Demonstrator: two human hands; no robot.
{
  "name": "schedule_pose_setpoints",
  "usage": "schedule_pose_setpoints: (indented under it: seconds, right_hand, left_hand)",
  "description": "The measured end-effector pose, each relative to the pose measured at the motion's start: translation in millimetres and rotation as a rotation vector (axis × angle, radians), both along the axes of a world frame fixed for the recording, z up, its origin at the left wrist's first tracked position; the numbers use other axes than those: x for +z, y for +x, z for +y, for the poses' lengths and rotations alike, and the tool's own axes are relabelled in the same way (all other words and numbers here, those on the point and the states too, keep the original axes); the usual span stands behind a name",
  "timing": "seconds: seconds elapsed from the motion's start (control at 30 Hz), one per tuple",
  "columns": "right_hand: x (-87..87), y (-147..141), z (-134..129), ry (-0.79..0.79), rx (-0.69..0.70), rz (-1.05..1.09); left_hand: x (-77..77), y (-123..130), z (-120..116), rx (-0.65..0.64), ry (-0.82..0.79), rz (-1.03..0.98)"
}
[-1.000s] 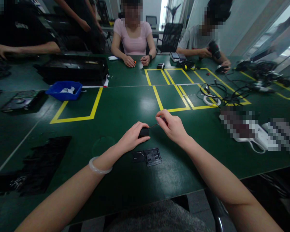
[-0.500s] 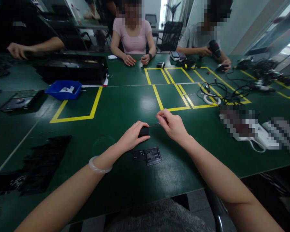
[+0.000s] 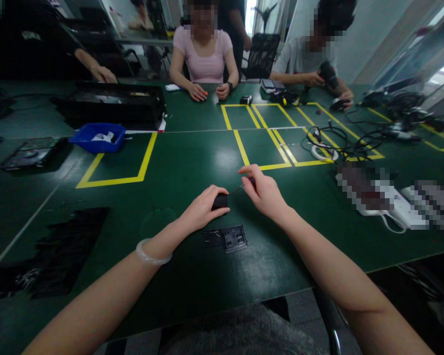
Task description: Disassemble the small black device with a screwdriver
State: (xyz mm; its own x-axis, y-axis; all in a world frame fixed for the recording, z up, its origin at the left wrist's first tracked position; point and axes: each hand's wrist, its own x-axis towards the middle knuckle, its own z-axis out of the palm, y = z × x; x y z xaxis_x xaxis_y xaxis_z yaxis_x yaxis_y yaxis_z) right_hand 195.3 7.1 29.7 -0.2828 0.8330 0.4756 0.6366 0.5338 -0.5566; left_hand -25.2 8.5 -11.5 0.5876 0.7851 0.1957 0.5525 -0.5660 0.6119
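My left hand (image 3: 203, 207) grips a small black block (image 3: 220, 201) between thumb and fingers on the green table (image 3: 185, 172). My right hand (image 3: 262, 190) holds a thin screwdriver (image 3: 237, 190), its shaft pointing left so that the tip meets the block's right edge. The driver's handle is mostly hidden in my fingers. Just below the block lie a flat black plastic frame (image 3: 234, 238) and a thinner black piece (image 3: 212, 238) beside it.
Black parts (image 3: 70, 246) are piled at left. Beyond them are a drive (image 3: 33, 153), a blue tray (image 3: 96, 139) and a long black box (image 3: 114, 106). Cables (image 3: 340, 138) and a white power strip (image 3: 399, 207) lie right. Several people are across the table.
My right index finger has lifted slightly off the screwdriver's handle. At the far left, a person's hand has moved right to the black box. Another person has shifted right behind the seated one.
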Motion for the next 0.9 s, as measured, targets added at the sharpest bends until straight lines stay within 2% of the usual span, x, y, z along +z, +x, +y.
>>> schedule_pose_setpoints:
  seconds: [0.9]
  right_hand:
    - [-1.7,1.4,-1.3,0.01,0.015,0.008]
  left_hand:
    - [-0.5,-0.7,-0.5,-0.013,0.011,-0.012]
